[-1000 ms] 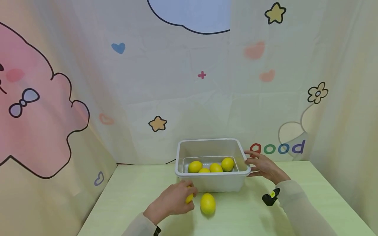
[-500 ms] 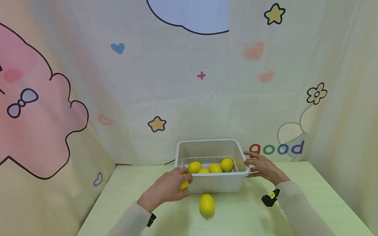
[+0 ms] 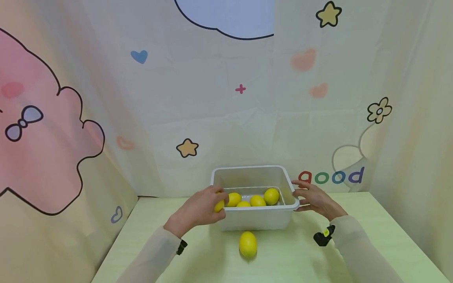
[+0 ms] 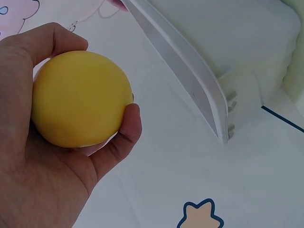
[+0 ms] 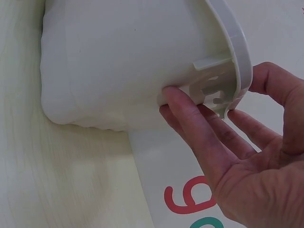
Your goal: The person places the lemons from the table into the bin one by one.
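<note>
In the head view my left hand [image 3: 201, 208] holds a yellow lemon [image 3: 219, 205] at the near left corner of a white plastic bin [image 3: 256, 218]. The left wrist view shows thumb and fingers curled round that lemon [image 4: 80, 97], with the bin's rim [image 4: 190, 76] apart from it on the right. My right hand [image 3: 315, 200] is at the bin's right side. Seen from the right wrist, its thumb meets the rim [image 5: 241, 57] and its fingers [image 5: 183, 107] reach under it against the side wall. Several lemons [image 3: 257, 201] lie inside the bin.
One more lemon [image 3: 248, 244] lies on the pale green table [image 3: 283, 259], just in front of the bin. A printed curtain [image 3: 226, 129] hangs close behind the bin and along both sides.
My left hand has lifted its lemon from the bin's front, up and slightly left, to the rim's near left corner. My right hand stays at the bin's right side.
</note>
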`<action>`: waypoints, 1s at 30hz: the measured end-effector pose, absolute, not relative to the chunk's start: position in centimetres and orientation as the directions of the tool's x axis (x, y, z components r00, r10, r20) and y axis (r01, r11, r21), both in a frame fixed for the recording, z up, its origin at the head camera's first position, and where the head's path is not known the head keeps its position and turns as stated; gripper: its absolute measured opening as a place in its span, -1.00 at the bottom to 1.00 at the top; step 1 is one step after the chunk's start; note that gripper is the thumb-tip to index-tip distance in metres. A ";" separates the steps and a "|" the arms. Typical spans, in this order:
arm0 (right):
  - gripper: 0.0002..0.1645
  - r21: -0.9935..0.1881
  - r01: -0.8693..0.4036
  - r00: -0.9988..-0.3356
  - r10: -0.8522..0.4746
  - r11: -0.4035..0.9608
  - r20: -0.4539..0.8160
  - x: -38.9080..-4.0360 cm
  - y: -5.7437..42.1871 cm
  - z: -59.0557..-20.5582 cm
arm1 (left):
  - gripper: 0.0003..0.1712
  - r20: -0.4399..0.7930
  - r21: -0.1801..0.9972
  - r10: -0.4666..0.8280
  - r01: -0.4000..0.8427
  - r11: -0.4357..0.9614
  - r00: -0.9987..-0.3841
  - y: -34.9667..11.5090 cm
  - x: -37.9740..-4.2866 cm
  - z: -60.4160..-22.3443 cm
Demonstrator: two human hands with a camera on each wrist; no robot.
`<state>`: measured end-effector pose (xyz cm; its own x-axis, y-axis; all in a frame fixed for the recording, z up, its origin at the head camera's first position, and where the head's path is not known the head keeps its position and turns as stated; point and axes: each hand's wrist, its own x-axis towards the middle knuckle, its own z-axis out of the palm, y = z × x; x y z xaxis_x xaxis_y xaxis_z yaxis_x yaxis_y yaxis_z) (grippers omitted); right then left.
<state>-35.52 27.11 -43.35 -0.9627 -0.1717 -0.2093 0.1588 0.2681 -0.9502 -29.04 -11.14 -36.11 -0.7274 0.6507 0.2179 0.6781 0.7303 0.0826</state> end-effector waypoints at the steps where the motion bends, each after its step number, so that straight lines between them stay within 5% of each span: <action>1: -0.16 -0.950 0.159 -0.963 -0.172 0.268 -0.209 -35.5 27.1 -43.3 | -0.75 0.221 0.075 0.652 0.680 0.730 -0.725 -11.1 -29.1 -36.0; 30: -0.18 -0.954 0.140 -0.964 -0.185 0.263 -0.192 -35.1 27.0 -43.0 | -0.73 0.213 0.094 0.648 0.676 0.731 -0.731 -10.7 -29.7 -36.1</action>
<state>-35.06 26.98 -43.03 -0.9638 -0.1845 -0.1922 0.1400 0.2633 -0.9545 -29.75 -10.69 -36.15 -0.7308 0.6485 0.2132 0.6760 0.7309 0.0937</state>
